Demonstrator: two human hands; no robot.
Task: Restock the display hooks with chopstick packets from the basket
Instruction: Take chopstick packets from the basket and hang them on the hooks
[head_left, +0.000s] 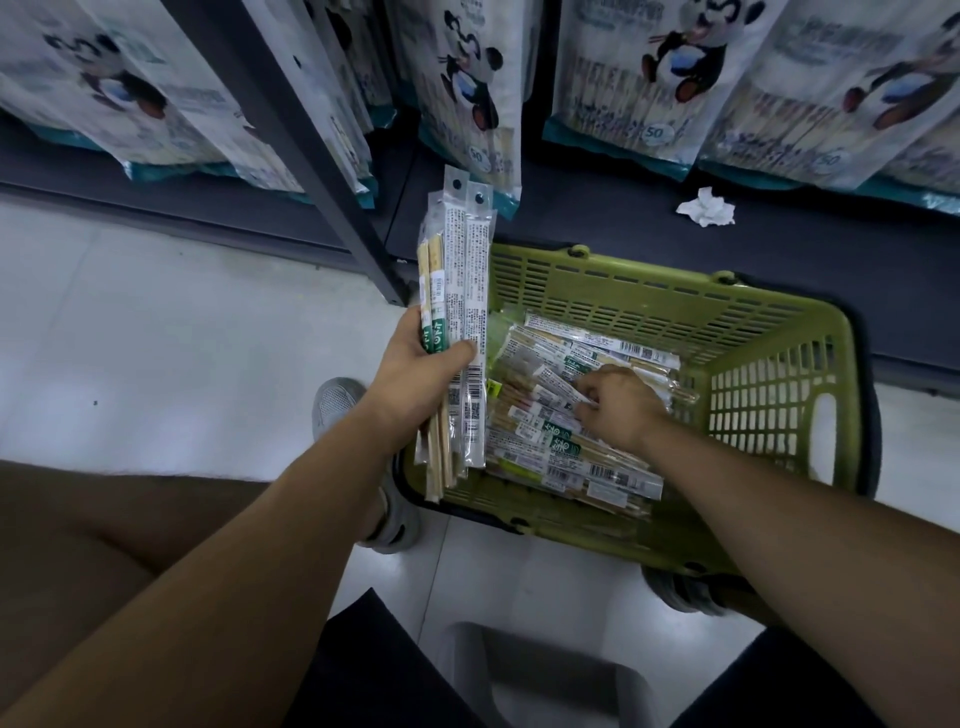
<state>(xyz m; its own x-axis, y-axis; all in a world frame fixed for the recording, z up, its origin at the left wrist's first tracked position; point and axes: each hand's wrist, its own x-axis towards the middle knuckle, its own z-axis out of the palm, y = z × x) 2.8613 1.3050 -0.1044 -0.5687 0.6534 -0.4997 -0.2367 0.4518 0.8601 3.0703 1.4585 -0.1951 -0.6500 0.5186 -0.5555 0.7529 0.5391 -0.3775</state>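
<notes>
A green plastic basket sits on the floor before a dark shelf and holds several clear chopstick packets lying flat. My left hand grips an upright bunch of chopstick packets over the basket's left rim, their hang holes at the top. My right hand is down inside the basket with its fingers pinching one packet in the pile. No display hooks are in view.
Large panda-printed bags hang in rows above the dark shelf base. A crumpled white tissue lies on that base. A dark upright post stands left of the basket. My shoes and a grey stool are beneath me.
</notes>
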